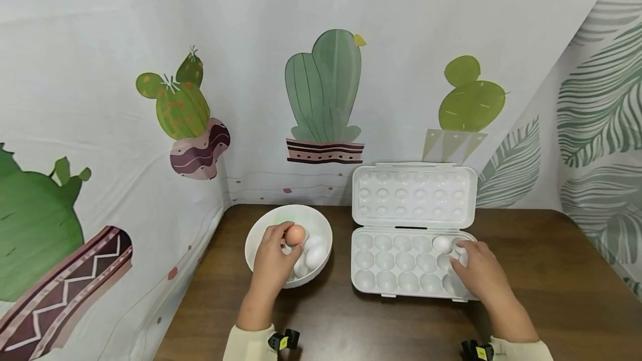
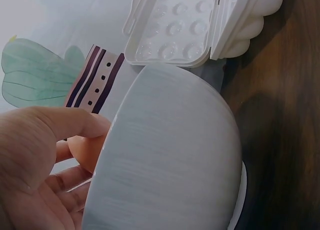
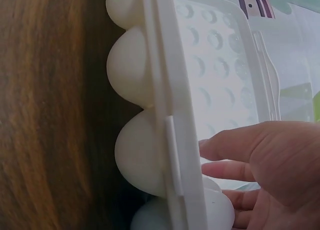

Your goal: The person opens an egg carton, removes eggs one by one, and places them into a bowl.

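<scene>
My left hand [image 1: 273, 258] pinches a brown egg [image 1: 295, 235] between thumb and fingers, over the white bowl [image 1: 321, 224]. Several white eggs [image 1: 315, 257] lie in that bowl. In the left wrist view the bowl's side partly hides the brown egg [image 2: 86, 151]. At the right end of the open white egg carton [image 1: 407, 291], my right hand [image 1: 478, 269] reaches down with thumb and fingers around a white egg [image 1: 463, 259], mostly hidden by the hand. Beside it in the back row sits another white egg [image 1: 442, 245]. A speckled egg [image 3: 220, 211] shows by the right fingers.
The carton's lid [image 1: 414, 196] stands raised against the cloth backdrop [image 1: 251, 99], which is printed with cacti and leaves. Bowl and carton stand side by side on a dark wooden table [image 1: 346, 322]. Several cups [image 1: 383, 261] on the carton's left hold no egg.
</scene>
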`<action>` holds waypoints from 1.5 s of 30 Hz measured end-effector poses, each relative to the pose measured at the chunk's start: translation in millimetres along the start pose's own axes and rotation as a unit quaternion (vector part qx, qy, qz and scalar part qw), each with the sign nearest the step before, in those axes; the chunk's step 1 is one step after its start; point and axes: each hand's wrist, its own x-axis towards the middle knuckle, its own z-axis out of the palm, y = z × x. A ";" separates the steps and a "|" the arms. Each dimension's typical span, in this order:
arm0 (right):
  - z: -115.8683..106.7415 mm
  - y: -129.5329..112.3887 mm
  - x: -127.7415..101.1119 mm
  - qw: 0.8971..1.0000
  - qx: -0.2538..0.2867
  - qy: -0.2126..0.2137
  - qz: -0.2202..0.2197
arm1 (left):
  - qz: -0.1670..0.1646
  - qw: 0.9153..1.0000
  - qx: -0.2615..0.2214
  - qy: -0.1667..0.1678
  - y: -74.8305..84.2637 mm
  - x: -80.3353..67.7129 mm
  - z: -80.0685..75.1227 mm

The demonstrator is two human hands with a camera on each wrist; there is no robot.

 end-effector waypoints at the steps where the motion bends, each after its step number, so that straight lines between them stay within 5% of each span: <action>1: -0.4 0.2 0.4 1.000 -0.002 -0.003 0.002 | -0.001 1.000 0.000 -0.001 -0.1 0.1 -0.4; 8: -2.9 2.3 1.7 0.999 -0.011 -0.033 0.027 | -0.002 1.000 0.014 -0.004 -2.8 0.8 -0.3; 19: -1.6 6.9 0.8 1.000 -0.012 -0.012 -0.013 | 0.023 0.998 0.052 0.011 -10.9 1.2 0.8; 45: -4.6 7.3 0.7 1.000 -0.012 -0.023 -0.009 | 0.014 0.996 0.083 -0.012 -18.1 0.3 7.4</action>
